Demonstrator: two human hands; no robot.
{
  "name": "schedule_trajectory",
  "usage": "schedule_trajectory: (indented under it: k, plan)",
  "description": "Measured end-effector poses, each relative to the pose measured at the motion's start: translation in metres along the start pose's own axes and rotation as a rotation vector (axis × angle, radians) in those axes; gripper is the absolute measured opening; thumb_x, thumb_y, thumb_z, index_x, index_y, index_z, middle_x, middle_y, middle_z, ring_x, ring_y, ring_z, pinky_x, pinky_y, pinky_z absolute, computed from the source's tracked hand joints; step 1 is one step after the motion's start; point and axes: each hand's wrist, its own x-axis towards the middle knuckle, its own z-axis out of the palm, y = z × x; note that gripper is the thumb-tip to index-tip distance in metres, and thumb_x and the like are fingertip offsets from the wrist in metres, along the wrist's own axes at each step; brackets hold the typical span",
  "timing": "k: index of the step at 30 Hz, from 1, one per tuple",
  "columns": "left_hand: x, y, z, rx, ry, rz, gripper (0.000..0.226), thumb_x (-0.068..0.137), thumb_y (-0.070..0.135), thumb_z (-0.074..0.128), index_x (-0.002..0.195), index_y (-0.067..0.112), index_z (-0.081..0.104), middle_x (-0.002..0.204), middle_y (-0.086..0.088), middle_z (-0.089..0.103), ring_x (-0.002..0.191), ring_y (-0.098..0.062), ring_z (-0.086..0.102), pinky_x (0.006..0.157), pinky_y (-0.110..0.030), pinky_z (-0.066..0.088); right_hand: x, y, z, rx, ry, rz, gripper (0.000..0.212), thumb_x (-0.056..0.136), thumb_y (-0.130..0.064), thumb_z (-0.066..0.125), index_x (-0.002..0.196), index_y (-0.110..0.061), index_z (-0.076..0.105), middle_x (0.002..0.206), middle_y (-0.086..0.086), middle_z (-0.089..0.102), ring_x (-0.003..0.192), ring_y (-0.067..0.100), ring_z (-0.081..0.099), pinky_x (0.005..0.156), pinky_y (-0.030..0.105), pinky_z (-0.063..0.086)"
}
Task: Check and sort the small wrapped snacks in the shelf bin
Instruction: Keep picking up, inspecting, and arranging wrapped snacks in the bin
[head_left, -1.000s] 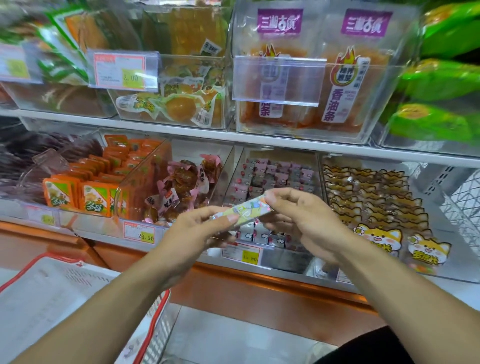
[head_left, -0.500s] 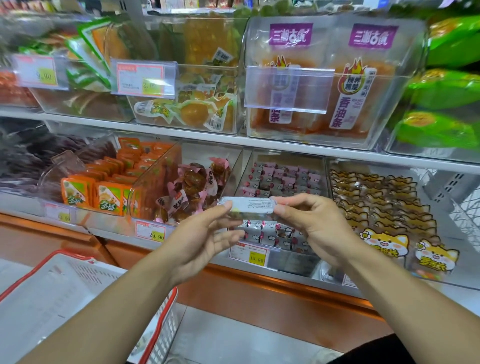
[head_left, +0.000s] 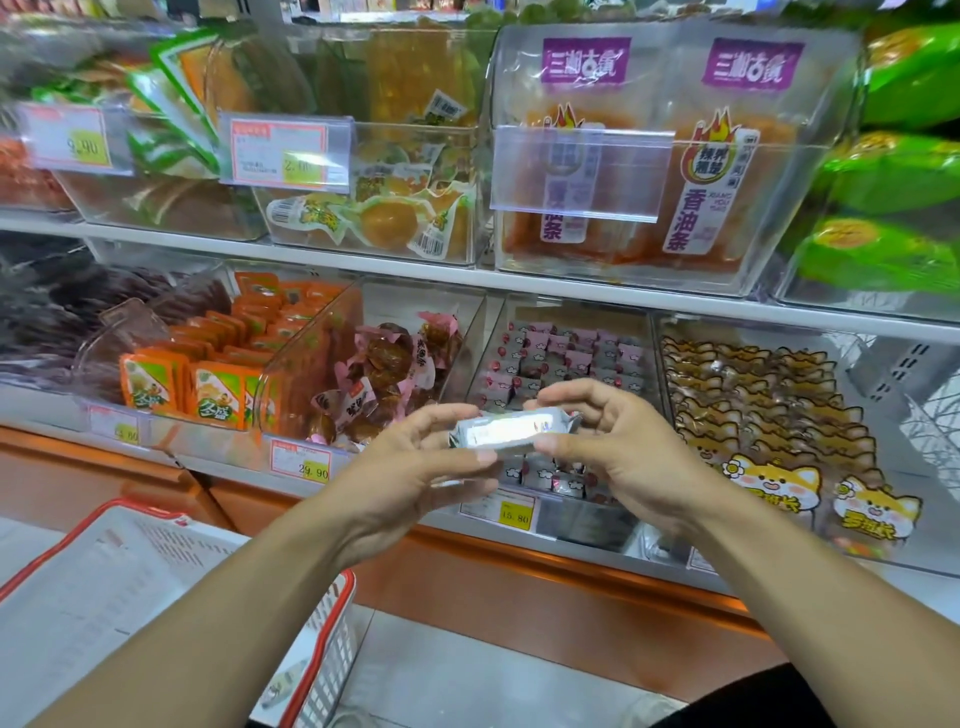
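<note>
The left hand (head_left: 415, 467) pinched the left end of a small silvery wrapped snack (head_left: 511, 431) between thumb and curled fingers (head_left: 447, 415) — the right hand (head_left: 618, 447) pinched its other end likewise. The snack was held level in front of the clear shelf bin (head_left: 561, 364) of small pink-and-grey wrapped snacks, a white basket (head_left: 171, 597) sat lower left, and bins of other packets filled both shelves.

wrapped snack (head_left: 511, 432) between hands, before shelf bin (head_left: 563, 364), basket (head_left: 332, 644) lower left
</note>
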Motion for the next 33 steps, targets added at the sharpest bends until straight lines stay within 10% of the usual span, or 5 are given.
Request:
schedule_trajectory:
  k: [16,22,26,29,33]
  plan:
    - [0.013,-0.009,0.005,0.182,0.203,0.251,0.036,0.067,-0.007,0.082,0.098,0.009,0.073,0.106,-0.012,0.077,0.098,-0.029,0.073,0.085,-0.032,0.062,0.0,0.004,-0.001,0.093,0.011,0.141,0.039,0.081,-0.015,0.076,0.118,-0.005,0.064,0.113,0.016,0.074,0.107,0.03,0.071,0.085,0.03,0.061]
    - [0.018,-0.012,0.011,0.264,0.251,0.315,0.03,0.08,-0.004,0.079,0.106,0.009,0.071,0.105,-0.005,0.078,0.099,-0.026,0.075,0.087,-0.036,0.061,0.016,-0.009,-0.004,0.196,0.317,0.022,0.022,0.085,-0.012,0.07,0.106,-0.004,0.07,0.109,0.013,0.076,0.099,0.024,0.073,0.084,0.031,0.061]
    - [0.024,-0.016,0.014,0.616,0.282,0.432,0.023,0.085,0.009,0.079,0.102,0.021,0.072,0.1,0.008,0.076,0.094,-0.008,0.073,0.083,-0.021,0.058,0.042,-0.02,-0.021,-0.098,0.675,-0.23,0.01,0.091,-0.004,0.071,0.098,-0.01,0.067,0.105,0.013,0.074,0.096,0.02,0.073,0.087,0.031,0.058]
    - [0.03,-0.026,0.023,1.055,0.224,0.529,0.027,0.09,0.019,0.075,0.114,0.03,0.067,0.119,0.016,0.067,0.111,0.001,0.06,0.099,-0.019,0.046,0.063,-0.014,-0.028,-0.391,0.664,-0.352,0.011,0.089,-0.01,0.075,0.098,-0.008,0.068,0.092,0.003,0.073,0.071,-0.009,0.067,0.067,0.006,0.049]
    - [0.04,-0.036,0.03,1.374,0.129,0.568,0.049,0.092,0.034,0.07,0.138,0.03,0.054,0.139,0.014,0.052,0.128,-0.004,0.046,0.11,-0.023,0.035,0.092,0.001,-0.023,-0.589,0.574,-0.374,0.017,0.09,-0.017,0.075,0.088,-0.029,0.062,0.087,-0.011,0.071,0.08,-0.006,0.067,0.077,0.015,0.052]
